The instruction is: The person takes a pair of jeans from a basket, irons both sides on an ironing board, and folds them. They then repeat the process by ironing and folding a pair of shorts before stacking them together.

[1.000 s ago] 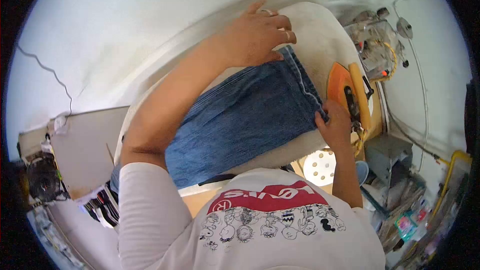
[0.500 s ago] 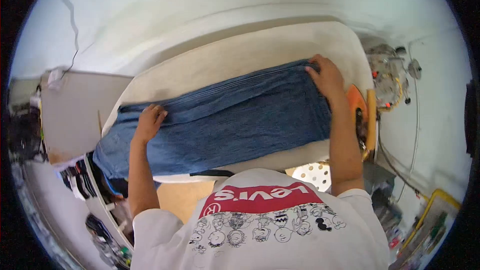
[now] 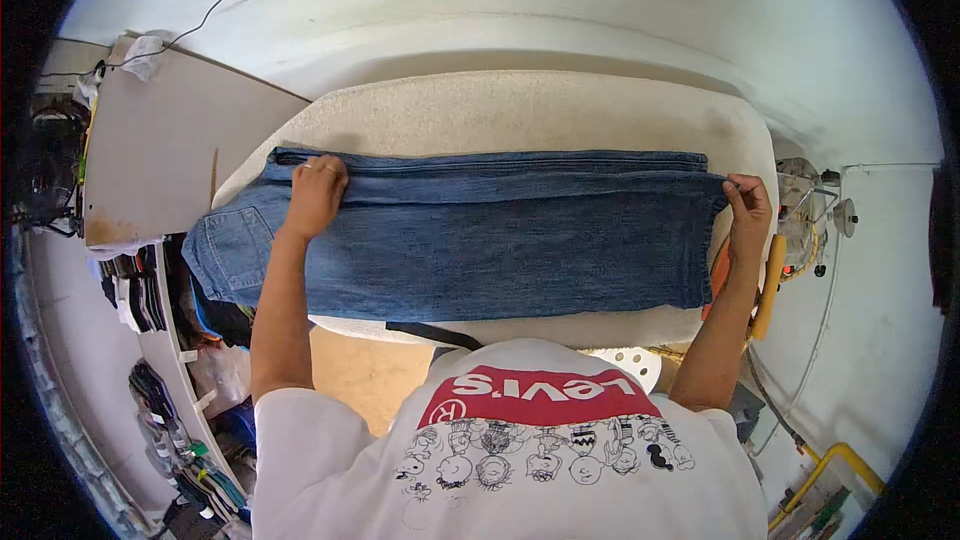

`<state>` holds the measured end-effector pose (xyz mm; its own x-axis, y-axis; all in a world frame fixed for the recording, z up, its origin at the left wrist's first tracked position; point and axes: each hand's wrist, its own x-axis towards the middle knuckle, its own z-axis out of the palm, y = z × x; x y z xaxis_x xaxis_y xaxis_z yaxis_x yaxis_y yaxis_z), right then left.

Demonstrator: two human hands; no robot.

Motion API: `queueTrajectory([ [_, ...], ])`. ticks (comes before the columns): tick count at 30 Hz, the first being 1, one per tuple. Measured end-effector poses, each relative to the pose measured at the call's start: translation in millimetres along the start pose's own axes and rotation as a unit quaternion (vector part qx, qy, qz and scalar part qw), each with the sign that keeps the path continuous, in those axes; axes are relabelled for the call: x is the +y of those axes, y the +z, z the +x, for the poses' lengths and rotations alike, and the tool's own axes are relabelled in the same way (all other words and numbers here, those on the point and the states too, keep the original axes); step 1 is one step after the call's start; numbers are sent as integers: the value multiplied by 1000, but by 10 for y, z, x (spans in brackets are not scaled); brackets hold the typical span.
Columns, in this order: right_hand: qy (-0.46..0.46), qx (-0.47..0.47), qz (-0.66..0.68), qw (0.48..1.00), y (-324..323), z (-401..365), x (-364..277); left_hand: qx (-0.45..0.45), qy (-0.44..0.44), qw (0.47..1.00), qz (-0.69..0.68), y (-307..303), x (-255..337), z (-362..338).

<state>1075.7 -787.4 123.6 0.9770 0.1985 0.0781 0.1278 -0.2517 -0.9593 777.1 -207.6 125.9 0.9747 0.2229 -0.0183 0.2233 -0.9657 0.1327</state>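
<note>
A pair of blue jeans (image 3: 500, 250) lies lengthwise, one leg over the other, across a cream padded ironing board (image 3: 540, 105). Its waist end with a back pocket is at the left, the hems at the right. My left hand (image 3: 318, 190) is closed on the denim along the upper edge near the crotch. At the far right, my right hand (image 3: 750, 215) pinches the top corner of the upper leg's hem, pulled slightly past the lower leg's hem. An orange iron (image 3: 719, 265) is mostly hidden behind my right forearm.
A wooden bar (image 3: 770, 290) borders the board's right end. Shelves with folded clothes (image 3: 135, 290) stand at the lower left, beside a grey panel (image 3: 150, 170). A pale wall (image 3: 560, 0) rises behind the board. Yellow piping (image 3: 830, 460) is at the lower right.
My right hand has shifted from the top of the hem down to a pinch on the upper leg's corner, and a strip of the lower leg now shows above. The camera view has turned.
</note>
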Motion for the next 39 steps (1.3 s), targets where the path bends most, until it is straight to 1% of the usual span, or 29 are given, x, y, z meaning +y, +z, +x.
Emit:
queueTrajectory([
  [1, 0, 13, 13, 1000, 16, -3, -28, 0, -1, 1000, 0, -15, 15, 33],
  [3, 2, 25, 25, 999, 39, -8, -21, 82, -62, 993, 53, -22, 86, 107],
  [6, 5, 30, -27, 999, 90, 76, 122, 99, -71, 988, 93, 211, 162, 192],
  [7, -7, 37, -83, 996, 153, 103, 127, 99, -68, 989, 91, 242, 222, 200],
  [8, -18, 44, -140, 989, 202, 109, 139, 135, -101, 981, 98, 283, 307, 190],
  [9, -16, 48, -145, 988, 254, 111, 214, 171, -132, 971, 104, 330, 412, 179],
  [10, -14, 74, -215, 974, 331, 111, 284, 170, -128, 972, 98, 366, 539, 150],
  [11, -13, 101, -282, 954, 364, 100, 336, 242, -132, 960, 53, 395, 683, 105],
  [12, -93, 139, -359, 918, 468, 22, 217, 313, -135, 940, 6, 425, 847, 53],
  [13, -170, 173, -433, 868, 672, -118, 60, 268, -121, 956, -20, 471, 1046, -49],
  [14, -130, 152, -380, 903, 978, -299, -86, 221, -104, 969, -47, 511, 1272, -159],
  [15, -132, 81, -344, 926, 1279, -504, -330, 168, -67, 982, -58, 522, 1534, -245],
  [16, -210, 25, -358, 909, 1603, -753, -455, 115, -28, 990, -70, 526, 1768, -307],
  [17, -169, -94, -293, 936, 1878, -980, -737, 115, -17, 990, -80, 557, 1929, -337],
  [18, -176, -304, -350, 869, 2064, -1095, -903, 63, -12, 995, -75, 588, 2071, -343],
  [20, -327, -277, -277, 860, 2224, -1470, -313, -6, -8, 999, -31, 656, 2192, -308],
  [21, -324, -273, -284, 860, 2058, -1336, -335, -5, -1, 999, -36, 660, 2207, -284],
  [23, -142, -272, -465, 830, 1493, -782, -398, -11, -13, 1000, -22, 616, 2227, -262],
  [25, -142, -58, -490, 858, 864, -418, 232, -27, -16, 999, -17, 606, 2263, -257],
  [27, -131, -27, -553, 823, 535, -329, 239, -20, -24, 999, -6, 610, 2277, -245],
  [28, -132, -22, -555, 821, 443, -328, 205, -16, -21, 1000, -8, 615, 2277, -240],
  [30, -96, -85, -562, 817, 275, -357, 57, -20, -28, 999, -24, 632, 2274, -228],
  [31, -107, -33, -569, 815, 138, -424, -139, -16, -29, 999, -27, 609, 2288, -216],
  [33, -142, 62, -579, 801, -304, -618, -428, -55, 37, 997, -44, 556, 2384, -248],
  [34, -164, 108, -580, 791, -566, -732, -475, -55, 33, 997, -48, 567, 2471, -295],
  [36, 18, 126, -506, 853, -974, -995, -279, -126, 160, 976, -72, 595, 2723, -324],
  [37, 11, 124, -507, 853, -1024, -1074, -259, -121, 155, 978, -74, 674, 2831, -321],
  [38, 130, 107, -282, 944, -1041, -1122, -250, -84, 211, 971, -77, 798, 2933, -323],
  [39, 245, 75, -39, 966, -1059, -1134, -252, -49, 262, 961, -78, 864, 3006, -348],
])
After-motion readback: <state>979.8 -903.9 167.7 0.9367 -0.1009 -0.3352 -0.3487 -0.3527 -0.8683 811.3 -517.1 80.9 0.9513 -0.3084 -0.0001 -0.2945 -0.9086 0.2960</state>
